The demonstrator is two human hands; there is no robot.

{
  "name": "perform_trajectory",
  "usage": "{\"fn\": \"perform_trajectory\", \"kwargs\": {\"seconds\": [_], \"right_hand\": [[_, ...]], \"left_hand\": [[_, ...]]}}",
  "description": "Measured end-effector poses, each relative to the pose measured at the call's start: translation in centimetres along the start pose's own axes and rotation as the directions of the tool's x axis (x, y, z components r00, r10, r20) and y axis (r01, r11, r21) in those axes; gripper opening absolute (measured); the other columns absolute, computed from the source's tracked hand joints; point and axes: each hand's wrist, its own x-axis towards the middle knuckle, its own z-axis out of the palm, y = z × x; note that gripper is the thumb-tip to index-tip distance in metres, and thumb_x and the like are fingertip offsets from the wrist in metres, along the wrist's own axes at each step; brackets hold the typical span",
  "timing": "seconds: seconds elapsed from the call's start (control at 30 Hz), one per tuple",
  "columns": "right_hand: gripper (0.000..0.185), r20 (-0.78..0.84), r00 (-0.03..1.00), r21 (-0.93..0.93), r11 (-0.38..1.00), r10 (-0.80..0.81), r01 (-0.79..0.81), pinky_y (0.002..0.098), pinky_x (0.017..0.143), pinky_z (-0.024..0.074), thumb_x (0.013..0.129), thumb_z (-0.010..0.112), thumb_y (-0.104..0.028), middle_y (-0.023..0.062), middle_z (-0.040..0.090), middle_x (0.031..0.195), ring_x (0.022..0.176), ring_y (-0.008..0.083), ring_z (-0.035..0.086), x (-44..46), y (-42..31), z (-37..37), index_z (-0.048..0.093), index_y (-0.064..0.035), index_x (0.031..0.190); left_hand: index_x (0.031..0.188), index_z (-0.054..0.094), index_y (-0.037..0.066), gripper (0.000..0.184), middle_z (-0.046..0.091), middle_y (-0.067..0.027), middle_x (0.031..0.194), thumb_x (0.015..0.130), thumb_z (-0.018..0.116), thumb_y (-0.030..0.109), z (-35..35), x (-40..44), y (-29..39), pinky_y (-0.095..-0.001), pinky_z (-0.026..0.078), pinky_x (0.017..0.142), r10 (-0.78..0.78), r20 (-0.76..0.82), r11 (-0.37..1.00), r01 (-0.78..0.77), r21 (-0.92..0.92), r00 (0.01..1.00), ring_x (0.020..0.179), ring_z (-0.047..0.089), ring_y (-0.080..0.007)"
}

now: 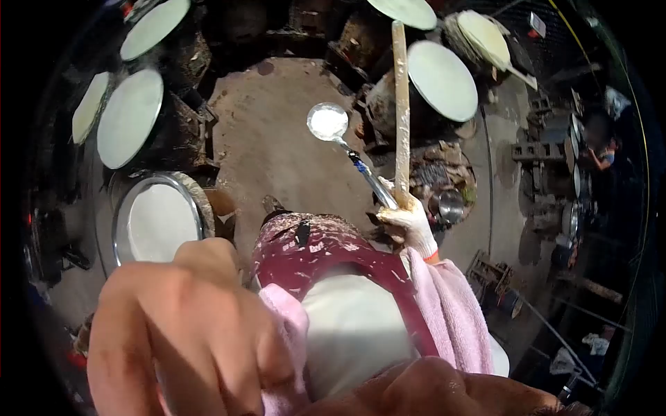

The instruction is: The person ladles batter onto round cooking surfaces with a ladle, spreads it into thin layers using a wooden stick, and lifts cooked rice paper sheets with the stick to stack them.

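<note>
My left hand (187,322), bare and very near the camera, has its fingers curled in at the lower left. A pink towel (286,308) shows beside and below those fingers, and the hand grips it. On the right, my right hand (411,223) wears a white glove with an orange cuff. It is closed around a metal ladle (368,173) with a round bowl and blue wrapping on its handle. The same hand holds a long wooden stick (402,104), smeared with pale residue and pointing away from me. More pink towel hangs over my right side.
A metal-rimmed pot of white liquid (163,225) stands just beyond my left hand. More large round vessels with pale tops, such as one at the right (444,80) and one at the left (130,119), ring the dirt floor (270,132). A person (602,152) is at the far right.
</note>
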Motion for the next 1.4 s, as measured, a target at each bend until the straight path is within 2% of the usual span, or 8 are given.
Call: {"fn": "perform_trajectory", "kwargs": {"seconds": [0.13, 0.6, 0.7, 0.8, 0.9, 1.0, 1.3, 1.4], "right_hand": [[0.062, 0.032, 0.998, -0.067, 0.996, -0.05, 0.052, 0.0197, 0.036, 0.0244, 0.075, 0.068, 0.0, 0.0009, 0.054, 0.066, 0.041, 0.0039, 0.039, 1.0, 6.5, -3.7, 0.047, -0.0039, 0.133], [0.064, -0.003, 1.0, -0.097, 0.995, -0.027, 0.026, 0.0191, 0.034, 0.0247, 0.074, 0.069, -0.001, -0.0009, 0.056, 0.073, 0.039, 0.0027, 0.038, -2.1, 8.3, -2.3, 0.046, -0.0038, 0.134], [0.06, -0.075, 0.995, -0.082, 0.994, -0.071, 0.065, 0.0195, 0.034, 0.0242, 0.074, 0.068, 0.0, -0.0015, 0.054, 0.07, 0.039, 0.0026, 0.038, -2.7, 8.6, 0.7, 0.048, -0.0031, 0.13], [0.058, -0.067, 0.996, -0.054, 0.997, -0.061, 0.057, 0.0192, 0.034, 0.024, 0.073, 0.069, 0.001, -0.0021, 0.053, 0.069, 0.039, 0.0025, 0.038, -2.8, 8.9, 2.1, 0.049, -0.0019, 0.128], [0.061, -0.063, 0.996, -0.064, 0.996, -0.068, 0.064, 0.0177, 0.036, 0.0264, 0.071, 0.07, 0.0, -0.0018, 0.053, 0.069, 0.043, 0.0023, 0.041, -3.1, 8.9, 3.7, 0.049, -0.002, 0.128], [0.063, -0.075, 0.993, -0.081, 0.993, -0.086, 0.08, 0.0162, 0.037, 0.0282, 0.07, 0.071, -0.001, -0.0009, 0.055, 0.07, 0.046, 0.0024, 0.044, -3.2, 9.6, 5.1, 0.049, -0.0036, 0.13], [0.065, -0.101, 0.988, -0.002, 0.993, -0.116, 0.116, 0.018, 0.044, 0.0375, 0.071, 0.069, 0.003, 0.0049, 0.061, 0.078, 0.054, 0.0059, 0.053, -3.2, 11.4, 6.8, 0.047, -0.0015, 0.132], [0.063, -0.036, 0.995, 0.046, 0.995, -0.091, 0.092, 0.0193, 0.058, 0.0456, 0.074, 0.067, 0.004, 0.0078, 0.065, 0.083, 0.068, 0.0088, 0.061, -3.4, 11.7, 6.5, 0.045, -0.0014, 0.133]], "left_hand": [[0.098, 0.058, -0.009, 0.015, 0.053, -0.0194, 0.057, 0.089, 0.047, -0.003, 2.7, -7.2, -5.0, -0.0305, 0.026, 0.041, 0.106, 0.007, 0.994, -0.105, -0.04, 0.994, 0.043, 0.051, -0.0257], [0.095, 0.056, -0.014, 0.015, 0.055, -0.0211, 0.058, 0.088, 0.048, -0.004, 6.7, -7.1, -4.6, -0.0317, 0.028, 0.041, -0.114, -0.044, 0.992, 0.116, 0.056, 0.993, 0.042, 0.05, -0.0253], [0.087, 0.057, -0.009, 0.011, 0.056, -0.0183, 0.062, 0.088, 0.048, -0.002, 6.7, -8.5, -3.0, -0.0325, 0.033, 0.044, -0.069, 0.071, 0.997, 0.067, 0.033, 0.995, 0.047, 0.052, -0.0258], [0.084, 0.062, 0.001, 0.02, 0.065, -0.0106, 0.07, 0.094, 0.049, 0.013, 9.0, -9.8, -1.4, -0.0321, 0.042, 0.042, -0.139, -0.135, 0.98, 0.155, 0.122, 0.981, 0.047, 0.054, -0.0191], [0.08, 0.06, 0.002, 0.02, 0.061, -0.0087, 0.065, 0.093, 0.051, 0.014, 9.3, -10.8, -0.5, -0.0314, 0.041, 0.044, -0.101, -0.129, 0.98, 0.121, 0.156, 0.986, 0.049, 0.054, -0.0167], [0.073, 0.058, 0.003, 0.023, 0.061, -0.0096, 0.065, 0.093, 0.051, 0.013, 8.3, -11.4, 0.6, -0.031, 0.04, 0.044, -0.125, 0.034, 0.981, 0.119, 0.152, 0.992, 0.049, 0.055, -0.0167], [0.097, 0.059, 0.0, 0.016, 0.063, -0.0118, 0.076, 0.094, 0.049, 0.013, 10.9, -13.5, 3.0, -0.0382, 0.055, 0.064, -0.225, -0.226, 0.961, 0.254, 0.106, 0.948, 0.057, 0.06, -0.0219], [0.098, 0.06, 0.0, 0.017, 0.064, -0.0119, 0.087, 0.094, 0.047, 0.01, 12.2, -15.7, 2.8, -0.0391, 0.056, 0.073, -0.009, -0.389, 0.905, 0.173, 0.388, 0.921, 0.068, 0.063, -0.0242]]}}
